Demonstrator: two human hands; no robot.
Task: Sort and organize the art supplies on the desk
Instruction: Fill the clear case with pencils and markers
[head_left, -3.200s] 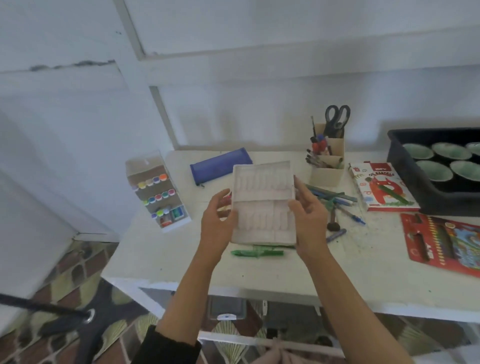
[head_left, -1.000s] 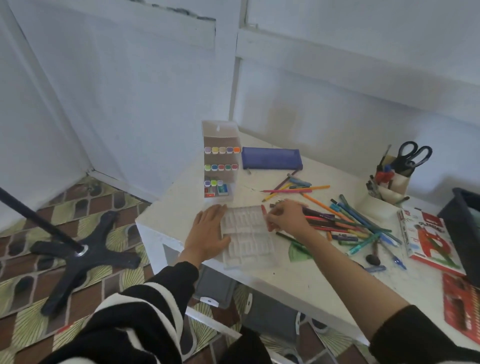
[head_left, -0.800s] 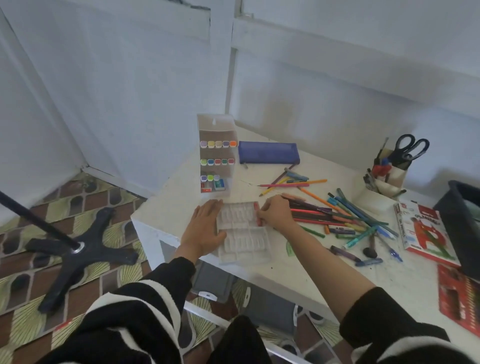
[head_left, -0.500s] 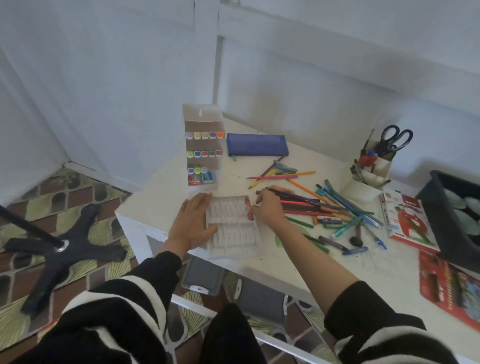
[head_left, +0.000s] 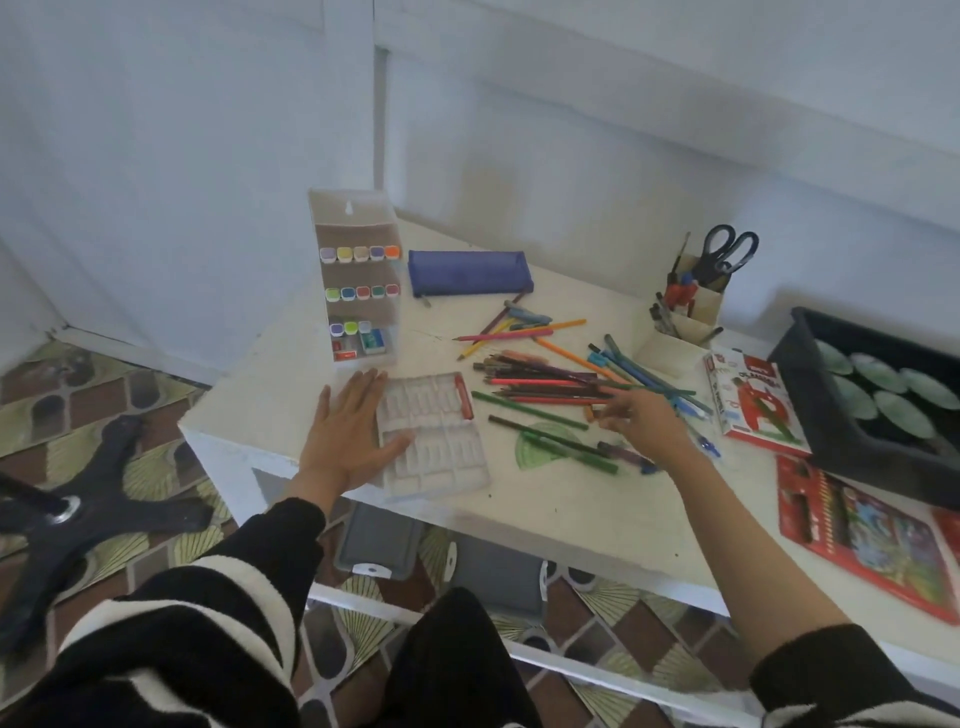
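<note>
**Worktop stock: tray, pencils, two hands**

We log the left hand (head_left: 345, 436) flat, fingers straight, its thumb on the clear tray (head_left: 434, 436), which lies just right of the palm on the worktop (head_left: 571, 501). One red stick (head_left: 464, 397) sits along the tray's far right edge. The right hand (head_left: 641, 422) reaches over the loose coloured pencils (head_left: 545, 383). Its fingertips are blurred, so we cannot tell whether they pinch one. Left of that hand, a green protractor (head_left: 537, 449) lies partly hidden under pencils.

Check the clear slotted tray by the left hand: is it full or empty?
Almost empty. The tray holds only one red crayon-like stick in the slot at its far right corner; the other slots look bare.
</note>
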